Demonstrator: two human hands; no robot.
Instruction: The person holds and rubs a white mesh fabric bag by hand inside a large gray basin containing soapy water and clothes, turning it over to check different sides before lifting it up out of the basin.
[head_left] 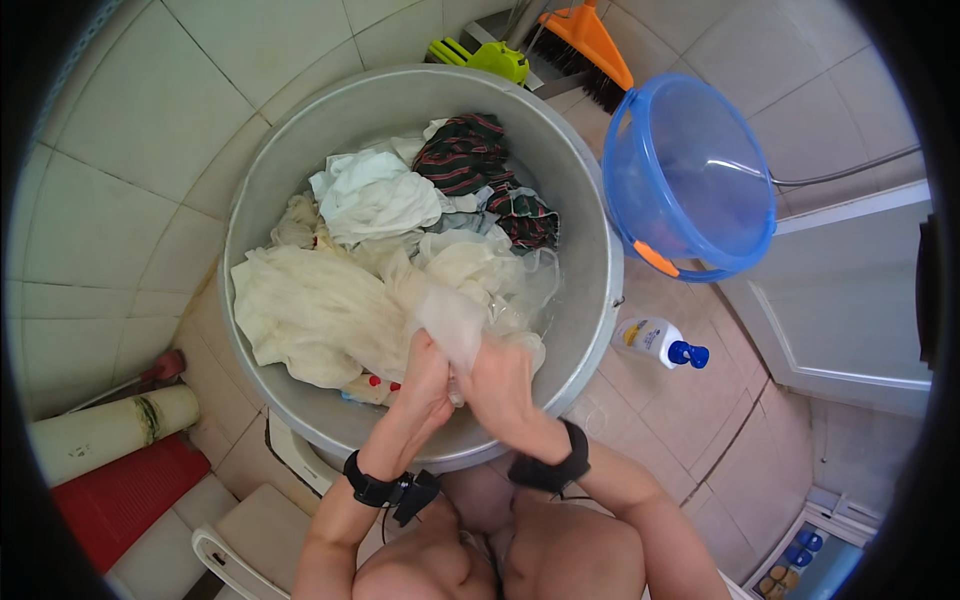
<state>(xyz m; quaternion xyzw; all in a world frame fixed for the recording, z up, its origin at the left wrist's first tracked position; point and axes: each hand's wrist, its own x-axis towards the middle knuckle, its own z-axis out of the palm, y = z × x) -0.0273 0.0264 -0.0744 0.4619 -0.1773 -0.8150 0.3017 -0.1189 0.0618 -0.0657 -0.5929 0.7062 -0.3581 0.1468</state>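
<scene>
Looking down from the head camera, both hands meet just below the middle of the frame, over the near rim of a large grey metal basin (300, 160). The left hand (425, 385) and the right hand (500, 385) are pressed close together, each clenched on a bunch of thin, sheer white cloth (455, 320) that rises between them and trails back into the basin. Each wrist wears a black band. Inside the basin, a big cream cloth (310, 310) spreads across the left part, a crumpled white garment (375, 195) lies above it toward the centre, and a dark plaid garment (470, 160) in red and green sits at the upper right of the pile. A blue plastic bucket (690, 180) with an orange handle fitting stands just beside the basin at the upper right of the frame, and a white bottle with a blue cap (660, 342) lies on the tiled floor just right of the basin. An orange broom (590, 45) lies at the top edge. A pale roll (110, 430) and a red mat (125, 495) lie at the lower left.
</scene>
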